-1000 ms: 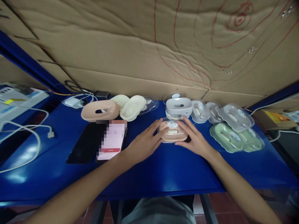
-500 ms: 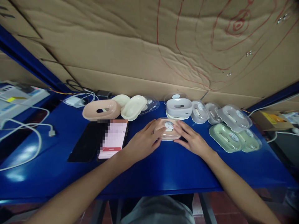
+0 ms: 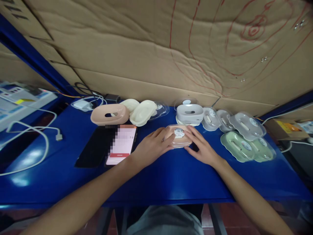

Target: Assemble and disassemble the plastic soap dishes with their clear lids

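A pink soap box [image 3: 183,142] with a clear lid and a round white sticker lies on the blue table in front of me. My left hand [image 3: 158,143] holds its left side, a finger reaching onto the lid. On the opposite side, my right hand [image 3: 201,145] grips the right edge with its fingers bent and thumb at the front. Just behind stands a grey soap box body [image 3: 189,114] on a cream tray. A larger pink body [image 3: 110,115] with an oval slot and a cream tray [image 3: 143,112] lie farther left.
Grey lidded boxes [image 3: 248,125] and green lidded boxes [image 3: 237,147] are grouped on the right. A lit phone [image 3: 122,143] lies on the left beside a black flat panel [image 3: 93,148]. White cables [image 3: 46,143] curl at the far left. A cardboard wall [image 3: 122,49] rises behind the table [image 3: 171,182].
The view has shifted slightly. A finger that lay across the lid has drawn aside, so the sticker and more of the lid show. Both hands stay at the pink soap box.
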A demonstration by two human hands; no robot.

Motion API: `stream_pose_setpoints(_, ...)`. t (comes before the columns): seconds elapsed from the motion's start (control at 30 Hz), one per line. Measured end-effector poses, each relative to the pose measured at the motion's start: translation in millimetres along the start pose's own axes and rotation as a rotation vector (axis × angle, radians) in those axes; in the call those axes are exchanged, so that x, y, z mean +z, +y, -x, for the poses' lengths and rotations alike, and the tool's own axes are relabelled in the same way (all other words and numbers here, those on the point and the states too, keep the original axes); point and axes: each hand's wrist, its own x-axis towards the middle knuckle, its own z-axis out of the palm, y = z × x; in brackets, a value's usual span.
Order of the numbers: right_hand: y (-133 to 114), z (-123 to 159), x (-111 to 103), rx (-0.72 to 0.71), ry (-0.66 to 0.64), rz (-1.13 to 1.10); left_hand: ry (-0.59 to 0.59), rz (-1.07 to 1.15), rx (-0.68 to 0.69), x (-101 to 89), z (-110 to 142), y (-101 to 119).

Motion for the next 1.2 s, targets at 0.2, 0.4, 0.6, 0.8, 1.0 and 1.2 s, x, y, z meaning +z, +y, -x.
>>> stream_pose_setpoints(0.2, 0, -1, 1, 0.001, -0.025, 0.003, -0.085, 0.006, 0.02, -3.2, 0, 1)
stream_pose_setpoints(0.4, -2, -1, -1, -0.018, -0.05, 0.039, -0.064, -0.013, 0.012, -2.3, 1, 3)
stream_pose_setpoints(0.6, -2, -1, -3, -0.081, -0.034, 0.079, -0.015, 0.033, 0.024, 2.8, 5, 0)
stream_pose_setpoints(0.8, 4, -3, -2, -0.049, 0.001, 0.027, 0.029, 0.124, -0.046, 10.8, 4, -3)
stream_pose_setpoints(1.0, 6, -4, -3, -0.027, 0.005, 0.031, 0.05, 0.239, -0.125, 15.6, 4, -2)
stream_pose_setpoints(1.2, 10, -4, -2, 0.014, -0.038, -0.048, 0.047, 0.249, -0.124, 17.5, 4, -2)
